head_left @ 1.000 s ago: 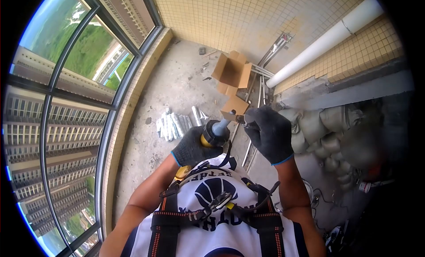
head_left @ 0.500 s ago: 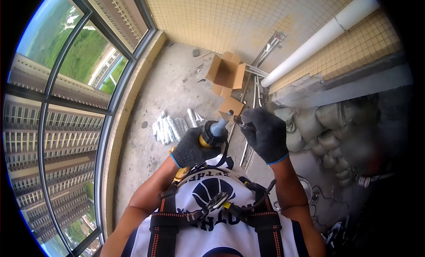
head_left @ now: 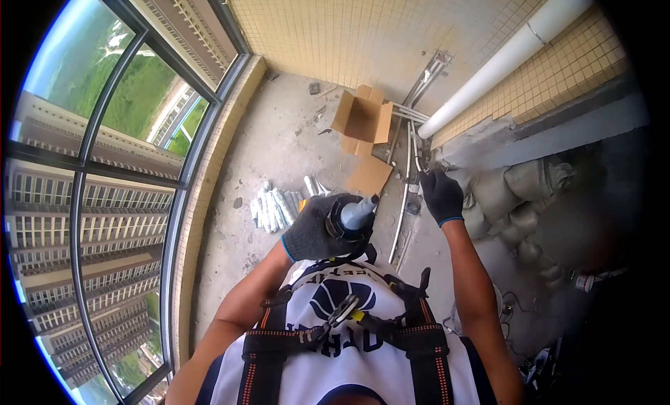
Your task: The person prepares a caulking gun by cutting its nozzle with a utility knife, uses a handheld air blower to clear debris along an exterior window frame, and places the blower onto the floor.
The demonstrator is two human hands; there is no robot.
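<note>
My left hand (head_left: pixel 317 230), in a dark grey work glove, is wrapped round the front of a caulking gun. The gun's grey cone nozzle (head_left: pixel 357 213) sticks out past a black ring and points up and to the right, with a dark tip. Most of the gun's body is hidden behind the hand and my chest. Off to the right, my gloved right hand (head_left: pixel 442 197) hovers apart from the nozzle, fingers curled; anything in them is too small to make out.
Silvery foil sealant packs (head_left: pixel 276 208) lie on the concrete floor to the left. An open cardboard box (head_left: pixel 363 119) stands ahead, near pale pipes (head_left: pixel 405 196). Stacked sacks (head_left: pixel 502 196) line the right side. Tall windows (head_left: pixel 132 161) run along the left, and a white drainpipe (head_left: pixel 502 63) slants ahead.
My right hand has moved from beside the nozzle tip out to the right. My left hand and the nozzle have shifted slightly to the right and down, with the nozzle tilted more.
</note>
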